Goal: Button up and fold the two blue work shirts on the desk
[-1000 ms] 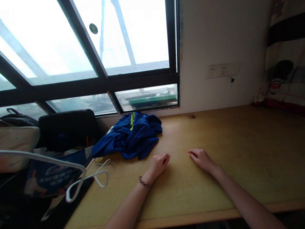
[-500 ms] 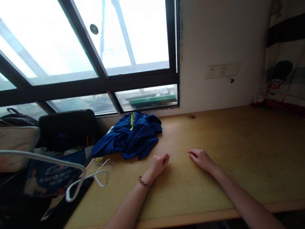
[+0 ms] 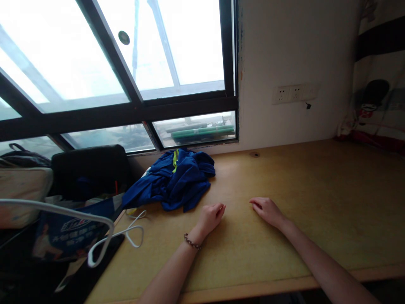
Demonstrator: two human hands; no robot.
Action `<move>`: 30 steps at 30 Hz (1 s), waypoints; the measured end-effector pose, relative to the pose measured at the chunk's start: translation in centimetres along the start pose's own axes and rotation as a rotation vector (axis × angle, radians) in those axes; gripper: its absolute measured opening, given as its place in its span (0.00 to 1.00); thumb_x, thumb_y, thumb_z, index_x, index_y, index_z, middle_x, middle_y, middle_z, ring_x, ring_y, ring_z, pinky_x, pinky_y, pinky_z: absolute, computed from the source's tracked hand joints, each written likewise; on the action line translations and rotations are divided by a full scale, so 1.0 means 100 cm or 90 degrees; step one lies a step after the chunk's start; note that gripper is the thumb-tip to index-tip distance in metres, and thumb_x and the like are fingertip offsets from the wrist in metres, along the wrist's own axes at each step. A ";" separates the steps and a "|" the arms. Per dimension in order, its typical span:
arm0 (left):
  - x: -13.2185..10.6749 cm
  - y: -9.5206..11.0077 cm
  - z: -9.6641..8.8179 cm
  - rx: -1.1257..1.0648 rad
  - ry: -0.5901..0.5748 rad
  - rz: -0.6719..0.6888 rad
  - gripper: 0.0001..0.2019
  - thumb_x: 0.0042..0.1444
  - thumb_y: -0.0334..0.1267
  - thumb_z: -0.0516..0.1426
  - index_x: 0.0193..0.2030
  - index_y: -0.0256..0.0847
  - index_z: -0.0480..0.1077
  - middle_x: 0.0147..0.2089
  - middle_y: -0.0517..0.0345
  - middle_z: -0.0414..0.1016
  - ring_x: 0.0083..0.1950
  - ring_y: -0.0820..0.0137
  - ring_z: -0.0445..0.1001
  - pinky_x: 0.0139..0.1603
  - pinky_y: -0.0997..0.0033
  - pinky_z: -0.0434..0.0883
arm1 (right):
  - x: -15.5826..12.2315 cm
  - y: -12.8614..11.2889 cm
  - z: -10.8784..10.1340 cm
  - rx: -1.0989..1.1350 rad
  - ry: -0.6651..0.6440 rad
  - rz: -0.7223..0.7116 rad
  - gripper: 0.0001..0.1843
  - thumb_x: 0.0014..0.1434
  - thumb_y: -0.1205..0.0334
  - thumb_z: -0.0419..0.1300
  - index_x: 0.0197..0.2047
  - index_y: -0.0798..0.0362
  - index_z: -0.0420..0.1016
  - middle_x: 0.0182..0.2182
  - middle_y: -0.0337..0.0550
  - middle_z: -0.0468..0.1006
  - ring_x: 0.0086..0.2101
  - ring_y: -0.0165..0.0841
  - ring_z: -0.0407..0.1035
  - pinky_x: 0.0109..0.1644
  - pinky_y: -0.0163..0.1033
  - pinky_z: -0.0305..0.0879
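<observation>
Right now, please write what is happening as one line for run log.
left hand: curled, on table; right hand: curled, on table; blue cloth: crumpled, beyond left hand; held: nothing visible

Daylight enters through the window (image 3: 118,76) at 10 o'clock, its panes overexposed. A sheen marks the desktop (image 3: 234,166) near centre; the curtain (image 3: 376,101) toward 3 o'clock is dim, the printed bag (image 3: 72,238) at 8 o'clock shadowed and blurred.

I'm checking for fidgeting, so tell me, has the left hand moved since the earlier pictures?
No. Judged against the dark window frame, the left hand shows no visible shift in any direction.
</observation>
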State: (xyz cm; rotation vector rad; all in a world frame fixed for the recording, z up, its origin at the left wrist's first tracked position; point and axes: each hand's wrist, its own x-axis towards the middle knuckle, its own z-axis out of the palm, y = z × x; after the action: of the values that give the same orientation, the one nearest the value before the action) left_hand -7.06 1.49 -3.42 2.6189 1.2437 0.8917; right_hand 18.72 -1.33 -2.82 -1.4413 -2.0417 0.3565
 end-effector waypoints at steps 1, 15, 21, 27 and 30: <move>0.000 0.000 0.000 0.000 0.000 0.000 0.16 0.58 0.38 0.46 0.21 0.38 0.59 0.18 0.61 0.61 0.20 0.78 0.57 0.24 0.76 0.51 | 0.000 0.000 0.000 -0.001 0.001 0.001 0.13 0.55 0.67 0.49 0.39 0.52 0.73 0.36 0.42 0.76 0.37 0.32 0.69 0.43 0.36 0.63; 0.000 0.001 -0.001 -0.003 0.006 -0.001 0.16 0.58 0.38 0.45 0.21 0.38 0.60 0.19 0.61 0.62 0.21 0.78 0.59 0.25 0.76 0.52 | 0.000 -0.003 -0.004 0.001 -0.006 0.002 0.12 0.55 0.67 0.49 0.38 0.52 0.73 0.35 0.42 0.76 0.36 0.32 0.69 0.43 0.36 0.63; 0.000 0.001 0.000 0.001 0.011 -0.006 0.15 0.58 0.38 0.46 0.21 0.38 0.61 0.19 0.61 0.62 0.20 0.78 0.59 0.24 0.76 0.52 | 0.000 -0.003 -0.004 0.000 -0.007 0.006 0.13 0.54 0.67 0.49 0.38 0.52 0.74 0.35 0.43 0.76 0.36 0.33 0.69 0.43 0.37 0.63; 0.001 0.002 -0.001 0.003 0.012 -0.002 0.15 0.58 0.38 0.46 0.21 0.38 0.61 0.19 0.61 0.63 0.21 0.78 0.59 0.24 0.77 0.52 | 0.000 -0.003 -0.003 -0.003 -0.007 0.005 0.13 0.55 0.67 0.49 0.38 0.52 0.74 0.35 0.43 0.76 0.36 0.33 0.69 0.43 0.37 0.63; 0.000 0.002 -0.001 0.007 0.011 -0.002 0.15 0.58 0.38 0.46 0.21 0.38 0.60 0.19 0.60 0.63 0.21 0.78 0.59 0.24 0.76 0.51 | 0.000 -0.002 -0.003 0.000 -0.009 0.008 0.13 0.55 0.66 0.50 0.38 0.52 0.74 0.35 0.43 0.76 0.36 0.33 0.69 0.43 0.37 0.63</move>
State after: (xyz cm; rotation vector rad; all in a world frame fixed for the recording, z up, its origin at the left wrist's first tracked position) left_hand -6.98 1.39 -3.29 2.6232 1.2595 0.9106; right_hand 18.75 -1.43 -2.51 -1.4556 -2.0454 0.3735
